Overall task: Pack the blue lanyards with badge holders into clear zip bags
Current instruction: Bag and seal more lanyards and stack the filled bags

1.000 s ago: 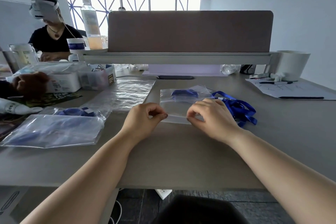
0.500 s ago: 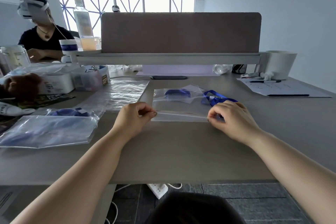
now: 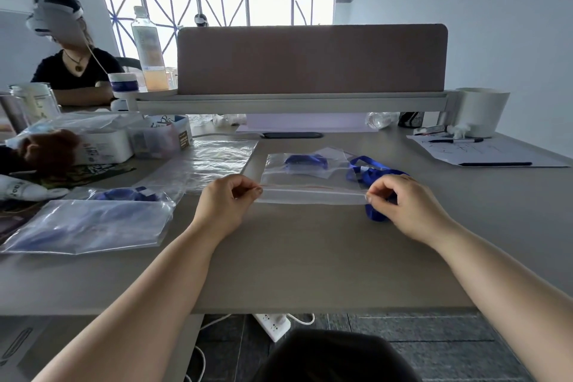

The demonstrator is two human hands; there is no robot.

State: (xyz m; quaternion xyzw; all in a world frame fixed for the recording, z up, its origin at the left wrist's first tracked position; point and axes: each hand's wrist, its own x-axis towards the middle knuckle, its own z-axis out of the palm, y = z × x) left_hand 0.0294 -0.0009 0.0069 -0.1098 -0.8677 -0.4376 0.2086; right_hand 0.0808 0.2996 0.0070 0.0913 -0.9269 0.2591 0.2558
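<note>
A clear zip bag [image 3: 307,180] lies flat on the grey desk in front of me, with a blue lanyard [image 3: 305,161] inside near its far end. My left hand [image 3: 226,205] pinches the left end of the zip strip. My right hand [image 3: 403,205] pinches the right end of the same strip. A loose blue lanyard [image 3: 372,172] lies beside the bag on the right, partly under my right hand. Two filled zip bags [image 3: 90,223] with blue lanyards lie at the left.
A stack of empty clear bags [image 3: 210,161] lies left of centre. White boxes and containers [image 3: 102,146] crowd the far left. Papers with pens [image 3: 483,153] and a white cup [image 3: 480,112] sit at the right. A partition [image 3: 310,59] closes the back. Another person sits far left.
My right hand has slid rightwards along the zip strip from the middle to its right end. My left hand has stayed at the left end.
</note>
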